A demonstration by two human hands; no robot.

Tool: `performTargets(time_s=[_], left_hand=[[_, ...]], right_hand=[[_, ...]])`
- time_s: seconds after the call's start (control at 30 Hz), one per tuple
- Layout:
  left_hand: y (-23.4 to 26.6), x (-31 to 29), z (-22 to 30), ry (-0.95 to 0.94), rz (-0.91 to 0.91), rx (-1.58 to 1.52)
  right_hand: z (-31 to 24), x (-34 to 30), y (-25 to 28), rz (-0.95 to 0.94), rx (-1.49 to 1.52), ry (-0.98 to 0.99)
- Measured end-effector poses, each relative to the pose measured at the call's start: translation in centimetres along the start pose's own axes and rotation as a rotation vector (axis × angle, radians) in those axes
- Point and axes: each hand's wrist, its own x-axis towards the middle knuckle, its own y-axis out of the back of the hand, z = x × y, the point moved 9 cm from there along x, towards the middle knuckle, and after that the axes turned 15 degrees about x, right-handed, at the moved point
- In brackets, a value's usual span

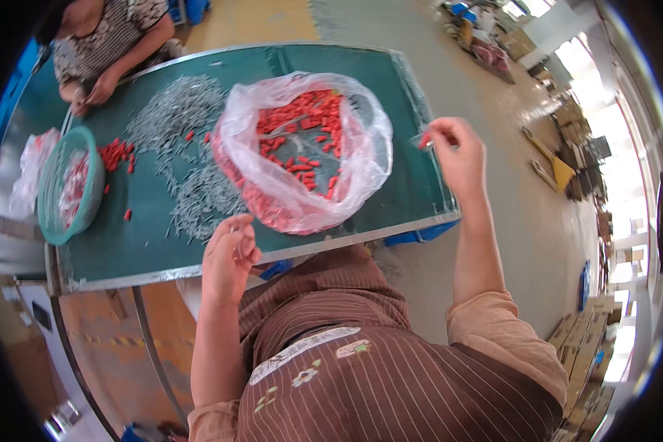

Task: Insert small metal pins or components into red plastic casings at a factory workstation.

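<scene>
Raised beyond the table's right edge, my right hand (458,151) pinches a small red plastic piece (425,140) between thumb and fingertips. Something pale or clear sticks out beside that piece, too small to make out. My left hand (230,254) is near the table's front edge with its fingers curled; what lies in them is hard to make out. Just beyond it spreads a heap of thin grey metal pieces (208,197), like screws or nails. A big clear plastic bag (372,158), open at the top, holds many small red pieces (298,118) and stands between my hands.
Loose red pieces (114,153) lie beside a green basket (96,188) of clear-wrapped items at the left. Another grey heap (177,107) lies farther back on the green table (147,247). A co-worker (121,40) sits at the far left corner. Cartons (582,353) line the right side.
</scene>
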Motion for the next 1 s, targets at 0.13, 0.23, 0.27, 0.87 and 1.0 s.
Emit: performTargets(time_s=[0.13, 0.23, 0.27, 0.87, 1.0], left_hand=[[-1.2, 1.0, -0.8, 0.027, -0.040, -0.026], [-2.1, 1.8, -1.3, -0.013, -0.099, 0.011], [-2.9, 1.8, -1.0, -0.025, -0.104, 0.023], [-1.5, -0.4, -0.8, -0.113, 0.042, -0.236], [-0.9, -0.4, -0.6, -0.069, 0.134, -0.276]], right_hand=[[5.2, 1.3, 9.4, 0.198, -0.651, 0.138], [2.7, 0.3, 7.1, 0.172, -0.349, 0.129], [2.2, -0.5, 4.7, 0.062, -0.208, 0.047], [-4.9, -11.6, -24.9, -0.543, 0.334, 0.095], [-1.5, -10.6, -25.3, -0.525, 0.711, -0.290]])
